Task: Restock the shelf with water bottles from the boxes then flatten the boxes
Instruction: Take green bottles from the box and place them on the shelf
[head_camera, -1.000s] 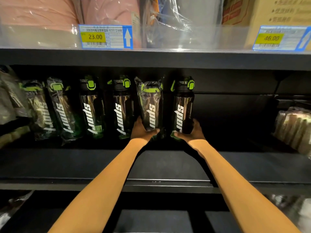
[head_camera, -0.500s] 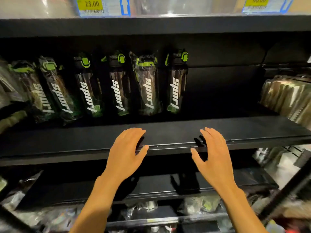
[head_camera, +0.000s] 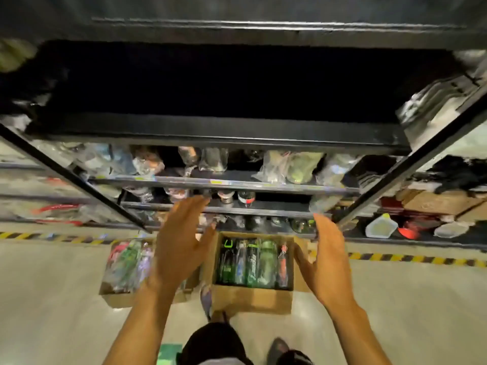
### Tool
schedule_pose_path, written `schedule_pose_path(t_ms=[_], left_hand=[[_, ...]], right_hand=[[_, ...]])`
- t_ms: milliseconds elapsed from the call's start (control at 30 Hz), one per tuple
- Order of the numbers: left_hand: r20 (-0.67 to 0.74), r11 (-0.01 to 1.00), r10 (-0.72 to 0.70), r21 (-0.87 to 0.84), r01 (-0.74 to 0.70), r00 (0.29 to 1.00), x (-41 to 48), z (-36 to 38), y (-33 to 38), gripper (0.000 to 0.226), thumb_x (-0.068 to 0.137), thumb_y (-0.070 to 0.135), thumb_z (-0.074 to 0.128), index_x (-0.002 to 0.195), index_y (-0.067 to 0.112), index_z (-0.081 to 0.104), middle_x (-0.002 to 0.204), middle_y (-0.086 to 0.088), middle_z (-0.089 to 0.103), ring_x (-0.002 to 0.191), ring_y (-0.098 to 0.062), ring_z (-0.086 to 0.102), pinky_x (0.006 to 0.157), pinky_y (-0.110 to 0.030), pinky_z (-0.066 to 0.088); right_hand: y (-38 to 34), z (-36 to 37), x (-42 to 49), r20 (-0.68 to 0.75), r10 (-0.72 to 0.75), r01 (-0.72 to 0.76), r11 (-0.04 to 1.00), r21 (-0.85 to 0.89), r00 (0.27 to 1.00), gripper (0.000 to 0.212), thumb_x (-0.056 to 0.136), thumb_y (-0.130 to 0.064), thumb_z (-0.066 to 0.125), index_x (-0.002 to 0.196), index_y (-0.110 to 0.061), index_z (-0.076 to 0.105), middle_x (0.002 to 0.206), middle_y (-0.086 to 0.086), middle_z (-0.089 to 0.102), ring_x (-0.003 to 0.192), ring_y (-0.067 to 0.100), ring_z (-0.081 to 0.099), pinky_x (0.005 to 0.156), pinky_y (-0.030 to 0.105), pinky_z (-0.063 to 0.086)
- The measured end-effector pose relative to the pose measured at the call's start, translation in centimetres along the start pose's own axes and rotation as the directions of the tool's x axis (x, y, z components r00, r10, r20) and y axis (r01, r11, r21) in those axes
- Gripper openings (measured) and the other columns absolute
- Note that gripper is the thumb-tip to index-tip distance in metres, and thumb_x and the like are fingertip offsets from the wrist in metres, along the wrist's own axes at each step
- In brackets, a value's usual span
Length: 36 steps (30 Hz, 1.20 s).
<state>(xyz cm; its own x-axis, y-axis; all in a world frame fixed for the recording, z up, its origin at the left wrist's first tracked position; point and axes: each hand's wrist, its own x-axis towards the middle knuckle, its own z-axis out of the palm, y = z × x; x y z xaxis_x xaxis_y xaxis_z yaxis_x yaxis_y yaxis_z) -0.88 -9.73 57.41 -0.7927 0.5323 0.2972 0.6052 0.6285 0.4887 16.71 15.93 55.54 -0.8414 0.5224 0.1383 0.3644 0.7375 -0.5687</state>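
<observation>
Your left hand (head_camera: pixel 179 248) and right hand (head_camera: pixel 326 262) hover empty, fingers spread, well apart. Between them, below, a box (head_camera: pixel 250 301) holds bottles (head_camera: pixel 253 262); a second box (head_camera: pixel 116 299) under your left hand holds more. Much restocking remains, I judge; neither box is flattened.

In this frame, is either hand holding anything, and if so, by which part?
Nothing is held: the left hand and right hand are both open, fingers spread, above the cardboard boxes of bottles on the floor.
</observation>
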Motion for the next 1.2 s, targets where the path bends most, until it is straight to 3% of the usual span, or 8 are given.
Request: schedule_pose_path(t_ms=[167,233,400,633,833,967,1133,1200], left_hand=[[0.218,0.962,-0.217,-0.117,0.246,0.952,-8.9,5.4,1.6,0.054,0.095,0.036,0.065,0.145,0.023,0.052,0.143,0.007,0.053,0.133,-0.007,0.047,0.115,-0.029,0.039],[0.258,0.964,-0.215,-0.099,0.247,0.942,-10.8,7.0,2.2,0.057,0.09,0.028,0.074,0.143,0.021,0.054,0.139,0.005,0.055,0.128,-0.009,0.052,0.109,-0.023,0.042],[0.436,0.955,-0.287,0.063,0.289,0.853,-14.3,12.1,0.1,0.055,0.095,0.039,0.064,0.144,0.016,0.054,0.139,-0.004,0.06,0.125,-0.027,0.056,0.103,-0.04,0.049],[0.594,0.942,-0.314,0.097,0.322,0.741,-16.2,23.3,-10.0,0.062,0.088,0.032,0.078,0.142,0.014,0.053,0.139,-0.009,0.062,0.124,-0.029,0.058,0.098,-0.04,0.05],[0.681,0.928,-0.327,0.1,0.359,0.655,-15.9,37.9,-21.7,0.061,0.092,0.036,0.071,0.145,0.015,0.049,0.14,-0.01,0.06,0.123,-0.031,0.058,0.094,-0.047,0.055],[0.705,0.872,-0.422,0.142,0.469,0.57,-16.4,48.2,-28.4,0.063,0.094,0.04,0.067,0.149,0.018,0.045,0.145,-0.008,0.056,0.128,-0.029,0.055,0.098,-0.045,0.053],[0.684,0.733,-0.567,0.164,0.66,0.459,-18.3,59.8,-34.9,0.07,0.092,0.044,0.069,0.151,0.019,0.041,0.149,-0.01,0.049,0.135,-0.029,0.049,0.106,-0.043,0.048],[0.658,0.69,-0.627,0.221,0.69,0.416,-19.2,63.5,-36.9,0.083,0.087,0.05,0.068,0.155,0.017,0.034,0.156,-0.013,0.041,0.145,-0.035,0.037,0.116,-0.05,0.038]], right_hand=[[4.4,0.4,-8.8,0.154,0.105,-0.128,0.981,0.145,0.982,0.068,0.086,-0.029,0.08,0.144,-0.024,0.046,0.134,-0.002,0.056,0.123,0.018,0.053,0.099,0.022,0.039],[5.8,1.6,-11.3,0.225,0.155,-0.179,0.98,0.087,0.962,0.071,0.087,-0.033,0.08,0.147,-0.021,0.044,0.139,0.001,0.054,0.128,0.022,0.051,0.106,0.025,0.038],[8.8,7.5,-13.6,0.364,0.277,-0.298,0.955,0.002,0.889,0.075,0.092,-0.04,0.073,0.154,-0.011,0.041,0.152,0.011,0.049,0.14,0.027,0.044,0.117,0.031,0.032],[13.9,21.8,-8.8,0.461,0.367,-0.364,0.926,-0.1,0.808,0.079,0.094,-0.048,0.067,0.158,-0.015,0.035,0.156,0.01,0.045,0.141,0.03,0.043,0.111,0.044,0.045],[23.0,38.7,-4.8,0.581,0.418,-0.438,0.891,-0.114,0.699,0.077,0.092,-0.032,0.073,0.157,-0.012,0.036,0.154,0.016,0.045,0.139,0.039,0.044,0.107,0.052,0.047],[28.9,49.7,-3.6,0.617,0.474,-0.499,0.854,-0.148,0.628,0.075,0.092,-0.032,0.074,0.154,-0.008,0.039,0.151,0.019,0.047,0.139,0.039,0.045,0.112,0.046,0.042],[33.4,61.0,-3.3,0.684,0.493,-0.609,0.788,-0.089,0.538,0.089,0.097,-0.037,0.07,0.164,-0.015,0.018,0.166,0.01,0.032,0.149,0.029,0.036,0.113,0.024,0.025],[34.6,64.4,-4.1,0.694,0.492,-0.658,0.752,-0.036,0.525,0.103,0.092,-0.045,0.072,0.166,-0.018,0.006,0.171,0.006,0.021,0.154,0.03,0.026,0.124,0.035,0.017]])
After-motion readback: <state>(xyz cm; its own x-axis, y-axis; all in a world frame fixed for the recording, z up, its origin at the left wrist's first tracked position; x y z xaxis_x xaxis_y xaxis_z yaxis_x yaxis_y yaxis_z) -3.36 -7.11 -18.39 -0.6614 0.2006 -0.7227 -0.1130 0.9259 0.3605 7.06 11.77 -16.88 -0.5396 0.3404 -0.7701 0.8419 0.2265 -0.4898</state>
